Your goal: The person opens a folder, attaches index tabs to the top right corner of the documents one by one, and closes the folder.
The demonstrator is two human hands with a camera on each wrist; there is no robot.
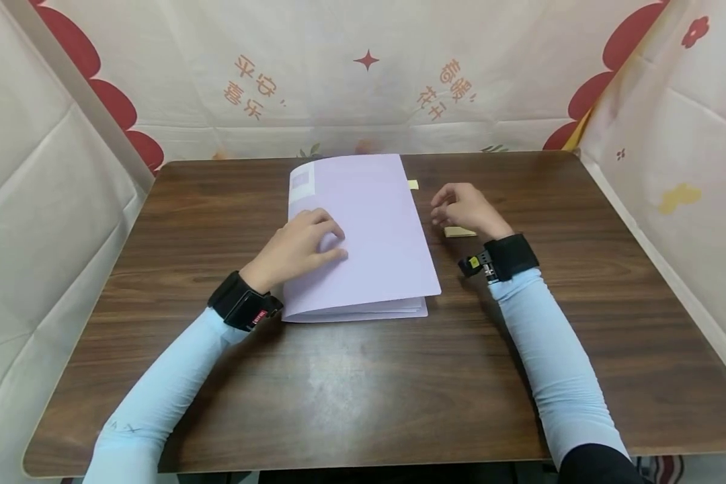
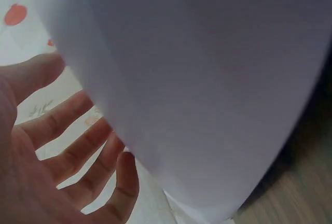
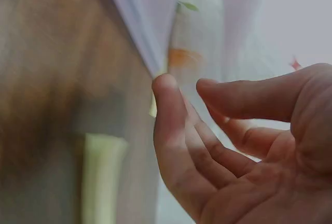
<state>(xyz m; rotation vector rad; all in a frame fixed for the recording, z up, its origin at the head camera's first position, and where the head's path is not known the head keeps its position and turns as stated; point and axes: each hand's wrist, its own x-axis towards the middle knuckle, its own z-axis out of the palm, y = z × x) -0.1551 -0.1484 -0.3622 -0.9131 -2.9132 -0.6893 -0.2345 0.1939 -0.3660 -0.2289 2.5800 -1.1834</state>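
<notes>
A pale purple booklet (image 1: 375,235) with a white label near its top left lies on the table, its front cover slightly raised at the bottom over the pages. My left hand (image 1: 299,242) rests on the left part of that cover with relaxed, spread fingers. A small yellow tab (image 1: 413,184) sticks out past the booklet's right edge. To the right of the booklet, my right hand (image 1: 468,208) hovers with loosely bent fingers; the right wrist view shows a gap between thumb and index finger (image 3: 168,105). Partly under this hand is a yellow sticky-note pad (image 1: 460,232).
The dark brown wooden table (image 1: 351,396) bears the booklet and the pad. A white printed cloth (image 1: 363,94) hangs behind its far edge, with further cloth walls on the left (image 1: 42,222) and right (image 1: 677,168).
</notes>
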